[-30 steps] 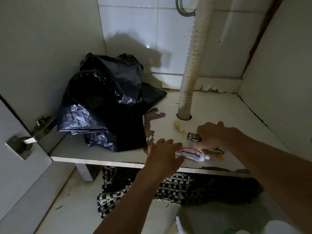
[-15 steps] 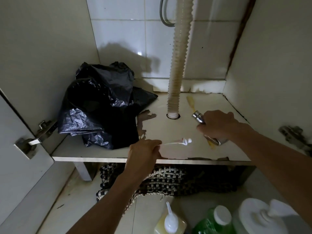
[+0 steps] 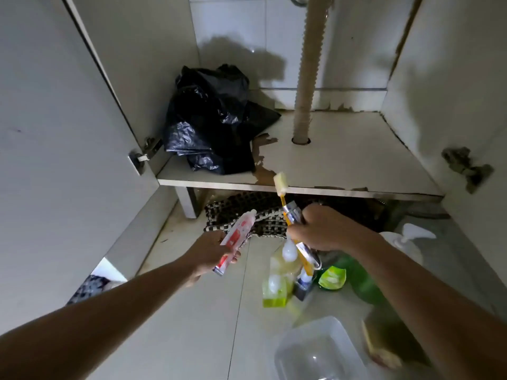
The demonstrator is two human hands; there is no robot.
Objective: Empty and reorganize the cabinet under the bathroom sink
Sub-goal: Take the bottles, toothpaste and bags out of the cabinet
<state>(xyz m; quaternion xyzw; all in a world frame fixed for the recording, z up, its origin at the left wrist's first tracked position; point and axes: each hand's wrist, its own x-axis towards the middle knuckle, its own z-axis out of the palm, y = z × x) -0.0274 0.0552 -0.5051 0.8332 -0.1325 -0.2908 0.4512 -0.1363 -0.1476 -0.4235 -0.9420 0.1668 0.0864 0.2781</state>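
My left hand (image 3: pixel 211 252) grips a red-and-white toothpaste tube (image 3: pixel 236 237) above the floor, in front of the open cabinet. My right hand (image 3: pixel 319 229) holds a yellow toothbrush (image 3: pixel 284 200), bristles up, together with a silvery tube (image 3: pixel 295 212). Inside the cabinet, a crumpled black plastic bag (image 3: pixel 214 122) lies at the left of the white shelf (image 3: pixel 343 157). A ribbed drain hose (image 3: pixel 308 69) passes down through a hole in the shelf.
On the floor below my right hand stand a yellow liquid bottle (image 3: pixel 277 278), a green bottle (image 3: pixel 354 278), a white pump dispenser (image 3: pixel 408 237) and a clear plastic tub (image 3: pixel 318 352). A woven mat (image 3: pixel 247 212) lies under the shelf. The cabinet door (image 3: pixel 55 146) hangs open at left.
Both hands have pulled back out of the cabinet toward me, the left carrying the toothpaste tube and the right the toothbrush and silvery tube. The view has tilted down to the floor.
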